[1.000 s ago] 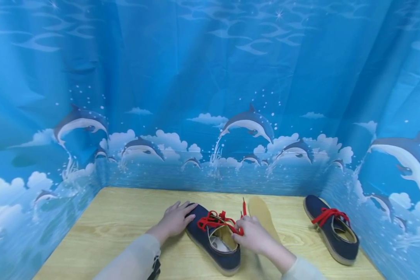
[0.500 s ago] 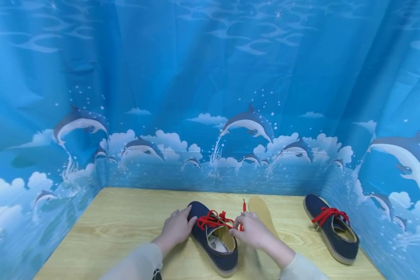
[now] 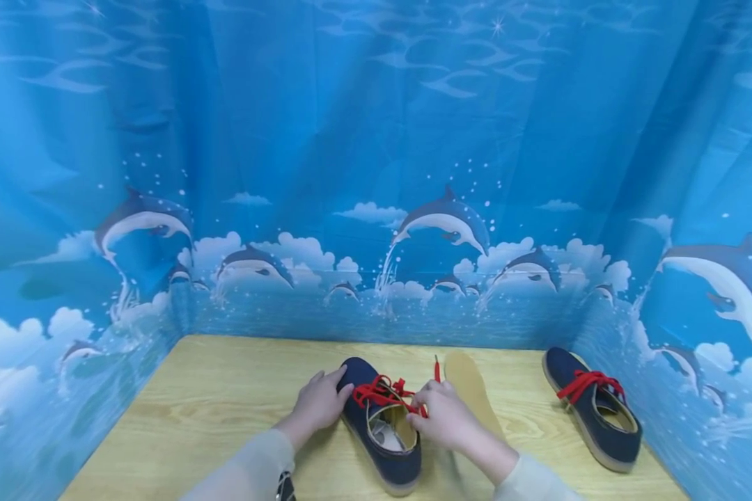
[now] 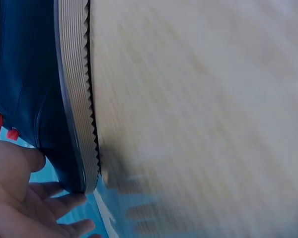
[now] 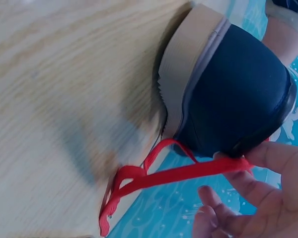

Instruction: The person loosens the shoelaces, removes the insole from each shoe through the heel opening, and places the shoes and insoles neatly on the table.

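Note:
A navy shoe (image 3: 397, 466) with a pale sole stands on the table, its toe pointing away from me. My left hand (image 3: 318, 405) holds its toe, thumb on one side and fingertips against the toe's end, as the left wrist view shows. With thumb and forefinger, my right hand (image 3: 446, 416) pinches a red shoelace (image 5: 188, 172) beside the shoe's opening. The lace's loose length trails down to the table in the right wrist view. More red lacing (image 3: 370, 394) crosses the shoe's front. Something whitish (image 3: 385, 437) shows inside the shoe.
A tan insole (image 3: 470, 383) lies flat just beyond my right hand. Over at the right edge stands a second navy shoe (image 3: 611, 421) with tied red laces. A blue dolphin-print curtain (image 3: 376, 209) encloses the wooden table (image 3: 225, 396) at the back and sides.
The shoe has shifted slightly left and away from me, turning a little. My left fingers have moved from lying over the toe to holding its side. My right hand keeps the lace, moving slightly left.

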Demonstrator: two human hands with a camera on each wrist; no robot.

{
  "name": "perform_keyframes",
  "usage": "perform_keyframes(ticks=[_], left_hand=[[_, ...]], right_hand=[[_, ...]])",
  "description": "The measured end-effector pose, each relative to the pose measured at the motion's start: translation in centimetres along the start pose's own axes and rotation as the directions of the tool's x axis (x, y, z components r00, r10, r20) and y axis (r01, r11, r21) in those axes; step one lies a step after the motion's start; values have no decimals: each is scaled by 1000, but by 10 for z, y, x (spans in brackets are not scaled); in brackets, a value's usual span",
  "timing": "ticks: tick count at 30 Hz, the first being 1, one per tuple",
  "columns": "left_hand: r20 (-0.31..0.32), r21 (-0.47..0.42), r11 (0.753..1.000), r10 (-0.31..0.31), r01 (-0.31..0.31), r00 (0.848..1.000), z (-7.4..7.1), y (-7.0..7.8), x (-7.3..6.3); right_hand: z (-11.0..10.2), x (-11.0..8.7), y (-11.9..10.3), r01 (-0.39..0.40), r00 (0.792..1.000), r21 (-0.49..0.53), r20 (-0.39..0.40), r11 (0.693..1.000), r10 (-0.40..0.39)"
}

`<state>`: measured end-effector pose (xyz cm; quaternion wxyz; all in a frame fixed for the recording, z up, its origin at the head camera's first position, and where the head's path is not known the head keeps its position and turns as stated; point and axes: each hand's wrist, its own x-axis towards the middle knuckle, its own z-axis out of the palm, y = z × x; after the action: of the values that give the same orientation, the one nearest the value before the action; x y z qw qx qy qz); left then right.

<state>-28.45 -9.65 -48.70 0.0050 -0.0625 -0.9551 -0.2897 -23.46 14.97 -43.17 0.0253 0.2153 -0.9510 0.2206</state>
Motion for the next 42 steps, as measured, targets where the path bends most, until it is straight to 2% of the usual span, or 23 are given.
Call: perform_keyframes(ticks=[8, 13, 17, 22, 26, 30, 37, 42], left_hand=[[33, -103, 993, 59, -55, 998, -4, -3, 13], [65, -121, 990, 80, -72, 995, -5, -4, 20], [120, -175, 981, 100, -78, 988, -6, -5, 26], [187, -256, 965, 105, -54, 977, -9, -6, 33], [212, -298, 954, 76, -10, 974, -10, -8, 34], [217, -322, 947, 69, 5, 974, -10, -8, 33], [198, -340, 939, 117, -44, 973, -11, -8, 30], [160, -367, 927, 145, -78, 976, -15, -10, 23]], right_hand=[[6, -3, -10, 27, 998, -78, -55, 997, -32], [10, -6, -17, 0, 999, -77, -54, 997, -4], [13, -6, -21, -9, 998, -68, -61, 998, 5], [18, -5, -27, -16, 998, -53, -59, 998, 13], [21, -4, -32, -10, 998, -48, -60, 999, 7], [24, -4, -33, -15, 999, -58, -53, 998, 12], [26, -4, -31, -14, 998, -74, -55, 997, 10], [25, -4, -32, -12, 998, -67, -55, 998, 8]])
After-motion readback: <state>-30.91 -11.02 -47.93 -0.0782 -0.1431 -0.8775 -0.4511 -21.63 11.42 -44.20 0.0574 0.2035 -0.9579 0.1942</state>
